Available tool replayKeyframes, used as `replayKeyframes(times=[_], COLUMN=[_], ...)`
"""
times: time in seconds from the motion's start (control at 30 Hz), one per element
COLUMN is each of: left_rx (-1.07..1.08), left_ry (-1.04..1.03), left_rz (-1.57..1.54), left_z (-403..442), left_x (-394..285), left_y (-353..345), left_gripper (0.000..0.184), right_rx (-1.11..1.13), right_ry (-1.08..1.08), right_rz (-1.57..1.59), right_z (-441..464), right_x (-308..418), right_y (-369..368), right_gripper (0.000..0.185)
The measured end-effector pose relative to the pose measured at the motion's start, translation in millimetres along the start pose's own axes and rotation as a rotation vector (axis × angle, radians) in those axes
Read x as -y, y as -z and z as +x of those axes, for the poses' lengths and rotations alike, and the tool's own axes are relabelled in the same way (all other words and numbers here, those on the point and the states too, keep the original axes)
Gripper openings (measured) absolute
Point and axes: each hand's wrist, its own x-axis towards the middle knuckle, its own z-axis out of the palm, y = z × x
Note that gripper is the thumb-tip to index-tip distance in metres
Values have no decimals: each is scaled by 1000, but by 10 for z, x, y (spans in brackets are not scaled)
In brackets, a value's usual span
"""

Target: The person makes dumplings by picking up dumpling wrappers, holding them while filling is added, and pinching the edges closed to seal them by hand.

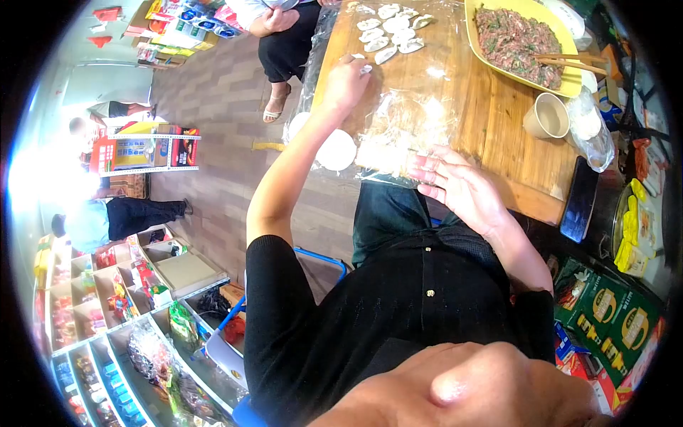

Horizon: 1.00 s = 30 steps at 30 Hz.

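Observation:
My left hand (345, 84) reaches over the plastic-covered table, fingers closed on a small white piece that looks like a dumpling, mostly hidden by the hand. Beside its fingertips lie several folded white dumplings (397, 25) in a cluster. My right hand (462, 186) is open at the table's near edge, palm partly turned up, fingers apart and holding nothing. Between my arms, the clear plastic sheet (405, 117) has whitish smears. A round white disc (336, 150) lies by my left forearm; whether it is a wrapper stack or a plate I cannot tell.
A yellow tray (506, 80) of minced filling with chopsticks (573, 62) stands at the far right. Near it are a paper cup (546, 116) and a phone (579, 199). Another person's hand (280, 20) shows at the top. Stocked shelves (135, 306) stand left, green boxes (605, 317) right.

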Motion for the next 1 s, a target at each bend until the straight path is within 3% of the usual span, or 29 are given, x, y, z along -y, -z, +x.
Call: replayKeyframes(times=[0.2, 0.37, 0.5, 0.63, 0.77, 0.9, 0.93, 1.0], left_rx=[-32, -75, -216, -75, 3, 31, 28, -124], left_ry=[-36, 66, 108, 179, 298, 370, 375, 172], left_rz=[23, -47, -208, -81, -342, -360, -367, -169], left_z=[19, 101, 223, 268, 319, 335, 313, 218], left_x=[21, 73, 380, 655, 773, 569, 599, 577], left_y=[-23, 128, 198, 136, -82, 4, -5, 40], left_gripper=[27, 26, 23, 35, 41, 41, 41, 39], right_rx=[23, -5, -7, 5, -9, -21, -25, -39], right_ry=[-19, -41, -15, -19, -27, -7, -12, 5], right_rz=[30, -18, -28, -21, 0, -19, -26, -16], right_z=[25, 17, -30, -56, -91, -130, -144, -200], right_x=[-59, -49, -13, -4, -35, -35, -32, -37], right_y=[124, 115, 91, 164, 151, 121, 109, 82], right_gripper=[44, 42, 40, 35, 31, 30, 30, 30])
